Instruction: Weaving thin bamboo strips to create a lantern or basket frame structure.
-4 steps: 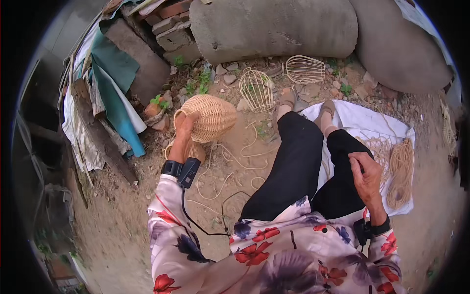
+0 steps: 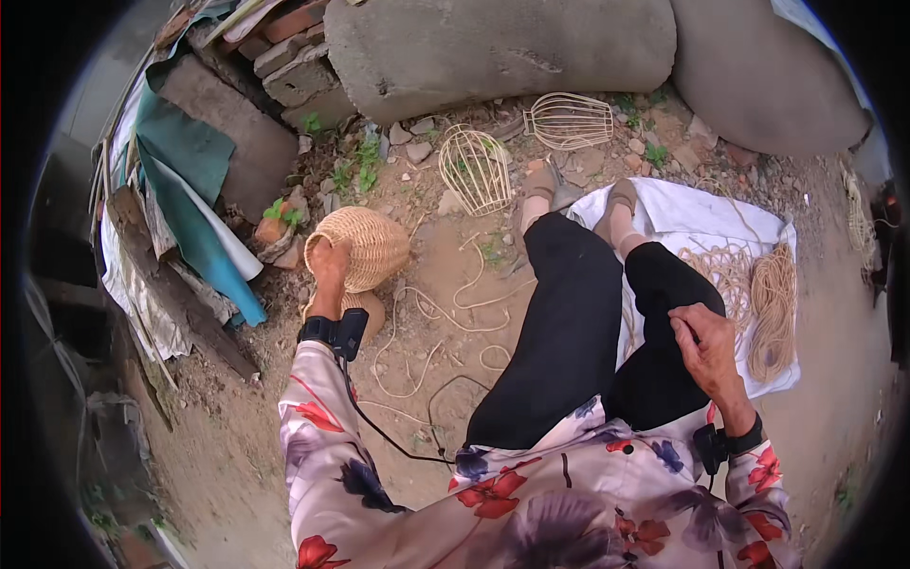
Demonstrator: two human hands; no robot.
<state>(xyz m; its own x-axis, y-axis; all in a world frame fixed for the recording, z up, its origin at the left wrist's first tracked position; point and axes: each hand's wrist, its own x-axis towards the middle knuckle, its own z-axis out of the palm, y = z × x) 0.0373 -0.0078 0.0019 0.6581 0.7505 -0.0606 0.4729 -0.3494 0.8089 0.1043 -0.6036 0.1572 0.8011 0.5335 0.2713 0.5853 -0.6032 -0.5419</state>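
Basketwork first, since the head view is all there is here: two woven pieces on the left, both tan with tight ribbed rows. The bigger one, a fat round-bellied basket (image 2: 379,248), is tipped on its side with its mouth toward the left. The smaller woven piece (image 2: 370,318) is just below it, partly hidden behind the wrist.

The left hand (image 2: 329,266) is at the big basket's rim, fingers going out of sight at the mouth, so I honestly can't tell how tightly they're closed. The right hand (image 2: 703,346) lies over the knee of the black trousers (image 2: 559,351), fingers half curled. Nothing shows in it, but can't tell if something small is tucked in there.

Up past the feet there are two open cage-like frames of thin pale ribs, one flared frame (image 2: 474,171) and one frame lying sideways (image 2: 569,121). Two lots of tan cord sit on a crinkly white sheet (image 2: 773,213) to the right: a loose tangled heap (image 2: 725,270) and a long thick hank (image 2: 773,313). Smooth pale strands (image 2: 483,330) loop over gritty dirt. Behind: one rough grey concrete cylinder (image 2: 502,57).
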